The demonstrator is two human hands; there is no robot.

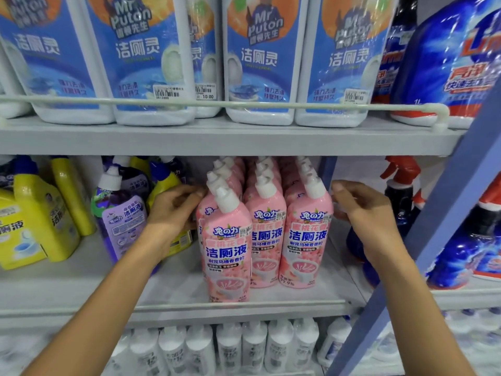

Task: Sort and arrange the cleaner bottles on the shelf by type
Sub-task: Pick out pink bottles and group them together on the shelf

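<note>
Our left hand [176, 210] has a loose grip. Its fingers are bent and the tips touch the left side of the pink Rabito toilet cleaner bottles [268, 226], but they wrap round none. Our right hand [363, 213] has the same loose grip, with bent fingers just right of the pink bottles. We cannot tell if it touches them. The pink bottles stand in three rows on the middle shelf [81, 289], between our two hands.

What could go wrong? The front left pink bottle [226, 248] stands ahead of the others, close to the shelf's front edge. If we squeeze the rows from both sides, we think it may slip forward and fall off. The bottles are tall and thin, so a push high up may tip one into the next.

Just left of the pink bottles a purple bottle [122, 213] and yellow bottles [40, 213] stand crowded by our left wrist, and our arm may bump them. Right of the pink bottles stands a dark spray bottle with a red trigger [401, 191]. Our right hand may knock it if it swings out.
</note>
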